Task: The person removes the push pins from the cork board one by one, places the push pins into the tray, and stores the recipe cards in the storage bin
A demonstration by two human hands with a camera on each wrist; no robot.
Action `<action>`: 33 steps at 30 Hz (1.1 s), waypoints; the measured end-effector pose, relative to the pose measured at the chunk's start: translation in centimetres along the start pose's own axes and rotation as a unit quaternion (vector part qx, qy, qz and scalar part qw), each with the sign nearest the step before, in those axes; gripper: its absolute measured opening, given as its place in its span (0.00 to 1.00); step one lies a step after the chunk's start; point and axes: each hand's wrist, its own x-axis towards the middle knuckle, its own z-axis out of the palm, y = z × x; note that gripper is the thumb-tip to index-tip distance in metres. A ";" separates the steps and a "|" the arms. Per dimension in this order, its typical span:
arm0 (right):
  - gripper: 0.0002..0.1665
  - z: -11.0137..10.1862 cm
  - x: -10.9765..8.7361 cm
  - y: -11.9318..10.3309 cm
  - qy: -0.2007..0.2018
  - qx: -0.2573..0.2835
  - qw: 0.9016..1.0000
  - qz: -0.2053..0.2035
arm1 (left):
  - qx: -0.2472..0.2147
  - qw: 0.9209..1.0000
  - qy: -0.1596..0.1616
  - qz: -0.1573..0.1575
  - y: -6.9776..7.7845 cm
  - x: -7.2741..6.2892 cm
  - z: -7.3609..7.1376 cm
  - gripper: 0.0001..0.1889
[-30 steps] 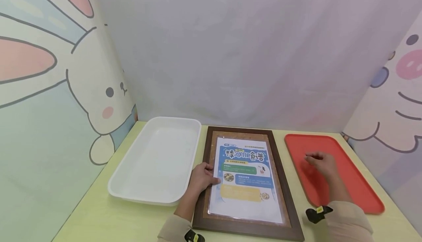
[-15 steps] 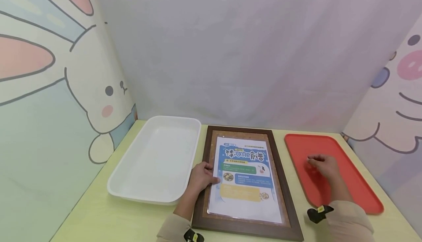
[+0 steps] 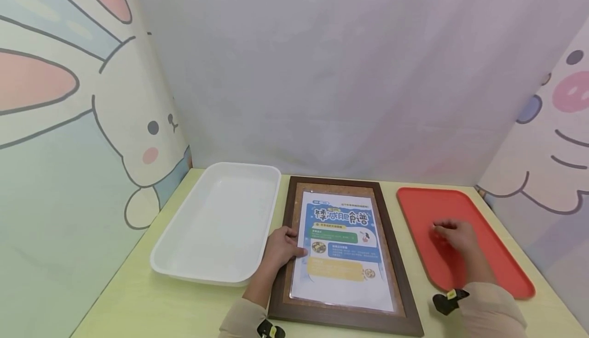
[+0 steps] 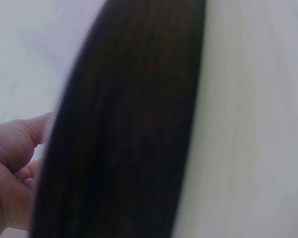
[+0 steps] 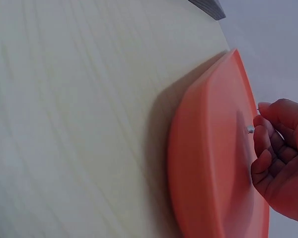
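I watch the left forearm reach in over the board (image 3: pixel 399 261), its hand (image 3: pixel 280 248) resting along the left side — thumb apart from the fingers, its tip over the edge of the sheet (image 3: pixel 342 292), which lies on the board. To my right, the right hand (image 3: pixel 456 234) hangs above the red tray (image 3: pixel 460 202), bent leftward, fingers curled in. On the wrist feed I see thumb and forefinger together on a tiny thin thing (image 5: pixel 259 109) — too small for me to identify. A silver bit (image 5: pixel 250 129) shows just beside those fingertips; I can't tell whether they touch.
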 end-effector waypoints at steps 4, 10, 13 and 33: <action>0.22 0.0 0.1 0.4 0.001 0.000 1.000 -0.003 | -0.001 1.000 0.000 -0.002 0.0 -0.1 0.0 0.26; 0.23 -0.2 -0.2 0.7 0.015 0.014 1.000 0.001 | 0.000 1.000 -0.001 -0.005 0.2 -0.3 0.1 0.25; 0.26 -0.5 -0.8 0.2 0.028 0.021 0.999 0.006 | 0.003 1.000 0.000 -0.006 0.3 -0.3 0.0 0.25; 0.40 -1.8 0.9 3.1 -0.038 0.133 0.990 -0.039 | 0.007 1.000 0.006 -0.005 0.4 -0.4 0.0 0.25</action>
